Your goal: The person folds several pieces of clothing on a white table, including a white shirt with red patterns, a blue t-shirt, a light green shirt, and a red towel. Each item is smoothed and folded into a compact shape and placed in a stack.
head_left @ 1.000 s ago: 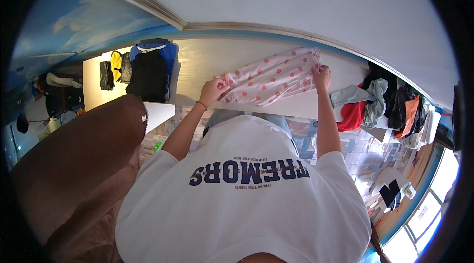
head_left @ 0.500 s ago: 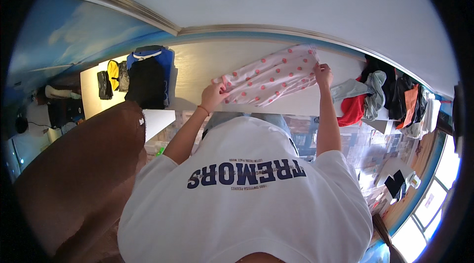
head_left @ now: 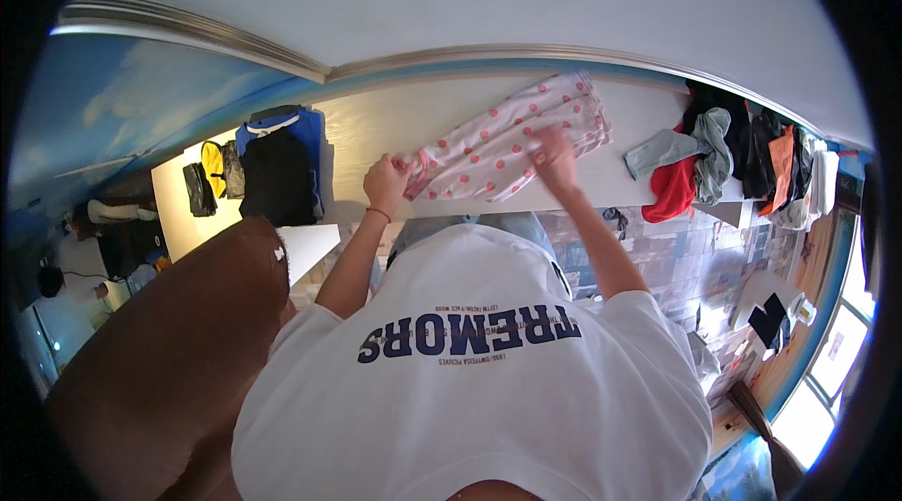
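Note:
A pale pink garment with red spots [head_left: 507,139], which looks like pyjama trousers folded lengthwise, lies slantwise on the white table [head_left: 376,116]. Its narrow, gathered end is at the left, and layered hems show at the far right end. My left hand [head_left: 385,183] is closed on the gathered end, fingers pinching the cloth. Over the garment's near middle is my right hand [head_left: 554,161], smeared by motion. Whether its fingers hold or only touch the fabric cannot be made out.
Folded black and blue clothes [head_left: 282,167] lie at the left, beside small yellow and black items [head_left: 212,170]. Grey, red, black and orange clothes [head_left: 709,158] are heaped at the right. A brown chair back [head_left: 178,322] stands near left. Another person [head_left: 70,299] is far left.
My right hand has let go of the garment's right end and moved left over its middle. My left hand has shifted slightly left, still on the gathered end.

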The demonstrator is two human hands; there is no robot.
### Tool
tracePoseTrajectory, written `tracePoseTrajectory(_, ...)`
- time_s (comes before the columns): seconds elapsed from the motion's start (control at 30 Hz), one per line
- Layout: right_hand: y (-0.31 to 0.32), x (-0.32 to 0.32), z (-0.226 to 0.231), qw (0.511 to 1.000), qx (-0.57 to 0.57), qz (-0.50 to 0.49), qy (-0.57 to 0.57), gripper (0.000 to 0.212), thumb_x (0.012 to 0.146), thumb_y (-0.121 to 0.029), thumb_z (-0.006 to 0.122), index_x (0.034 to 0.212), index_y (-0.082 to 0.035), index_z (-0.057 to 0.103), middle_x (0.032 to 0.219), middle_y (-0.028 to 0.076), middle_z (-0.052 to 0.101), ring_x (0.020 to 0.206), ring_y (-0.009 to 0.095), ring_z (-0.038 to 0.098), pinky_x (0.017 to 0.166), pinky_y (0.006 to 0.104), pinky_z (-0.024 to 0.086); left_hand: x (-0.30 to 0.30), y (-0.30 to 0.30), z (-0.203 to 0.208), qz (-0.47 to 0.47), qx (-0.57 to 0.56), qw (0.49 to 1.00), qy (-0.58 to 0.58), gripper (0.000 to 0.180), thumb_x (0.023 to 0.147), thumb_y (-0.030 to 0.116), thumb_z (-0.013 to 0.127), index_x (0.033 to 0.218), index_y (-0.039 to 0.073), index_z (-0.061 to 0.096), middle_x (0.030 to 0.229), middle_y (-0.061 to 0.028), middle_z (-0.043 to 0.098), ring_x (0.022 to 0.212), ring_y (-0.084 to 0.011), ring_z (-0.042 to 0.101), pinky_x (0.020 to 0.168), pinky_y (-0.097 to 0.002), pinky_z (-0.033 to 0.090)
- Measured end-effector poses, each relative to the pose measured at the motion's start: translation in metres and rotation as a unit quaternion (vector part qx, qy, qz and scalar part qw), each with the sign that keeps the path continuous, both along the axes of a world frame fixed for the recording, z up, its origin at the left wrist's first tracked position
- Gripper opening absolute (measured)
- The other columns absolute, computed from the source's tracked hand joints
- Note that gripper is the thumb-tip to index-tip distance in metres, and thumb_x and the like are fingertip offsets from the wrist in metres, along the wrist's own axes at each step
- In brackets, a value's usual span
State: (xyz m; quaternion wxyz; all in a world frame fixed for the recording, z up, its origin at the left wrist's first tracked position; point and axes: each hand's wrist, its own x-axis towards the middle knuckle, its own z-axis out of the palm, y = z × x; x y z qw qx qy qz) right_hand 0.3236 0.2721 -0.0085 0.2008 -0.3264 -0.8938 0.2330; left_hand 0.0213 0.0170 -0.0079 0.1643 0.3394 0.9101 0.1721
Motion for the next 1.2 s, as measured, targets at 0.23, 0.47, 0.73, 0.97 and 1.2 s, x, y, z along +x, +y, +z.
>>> tracePoseTrajectory(0.23,-0.125,-0.046,0.004,0.959,-0.003,0.260,-0.118,0.045,0.081,-0.036,0.081,0.116,-0.013,0.067,0.112,0.009,0.066,0.114,0.031,0.062,0.097,0.0510,0.049,-0.022,-0.007,-0.038,-0.042,-0.050,0.984,-0.168,0.041,0.079,0.050,0.080,0.086,0.010,0.072,0.076,-0.0105,0.072,0.069,-0.0273,0.072,0.065,-0.0405,0.056)
tracePoseTrajectory(0.47,-0.138,-0.051,0.003,0.959,-0.207,0.191,0.002,0.022,0.090,-0.017,0.074,0.107,-0.008,0.064,0.102,0.008,0.066,0.091,0.028,0.068,0.077,0.0436,0.057,-0.033,0.014,0.017,0.200,0.113,0.742,-0.630,0.015,0.094,0.019,0.071,0.087,0.006,0.071,0.070,0.0032,0.063,0.056,-0.0105,0.061,0.051,-0.0260,0.049)
tracePoseTrajectory(0.73,-0.099,0.008,0.050,0.848,-0.479,-0.019,0.225,0.005,0.102,-0.005,0.062,0.105,-0.002,0.060,0.092,0.006,0.067,0.087,0.016,0.071,0.078,0.0332,0.058,0.049,0.127,0.140,0.058,0.195,0.697,-0.687,0.020,0.100,0.023,0.066,0.109,0.005,0.069,0.082,-0.0009,0.068,0.065,-0.0116,0.062,0.059,-0.0257,0.050)
tracePoseTrajectory(0.97,-0.022,0.091,-0.019,0.796,-0.480,-0.291,0.225,0.037,0.106,-0.038,0.062,0.112,-0.001,0.059,0.097,0.006,0.072,0.092,0.015,0.071,0.080,0.0305,0.057,0.112,0.196,0.082,0.019,0.234,0.831,-0.504,0.023,0.098,0.026,0.073,0.115,0.009,0.070,0.109,-0.0043,0.073,0.099,-0.0196,0.073,0.085,-0.0345,0.057)
tracePoseTrajectory(1.2,-0.002,0.082,-0.031,0.782,-0.433,-0.428,0.130,0.062,0.090,-0.060,0.077,0.109,-0.003,0.061,0.079,0.009,0.071,0.062,0.016,0.069,0.058,0.0328,0.055,0.080,0.158,-0.023,0.031,0.111,0.970,-0.212,0.039,0.089,0.032,0.082,0.113,0.004,0.069,0.097,-0.0097,0.074,0.084,-0.0205,0.075,0.073,-0.0353,0.059)
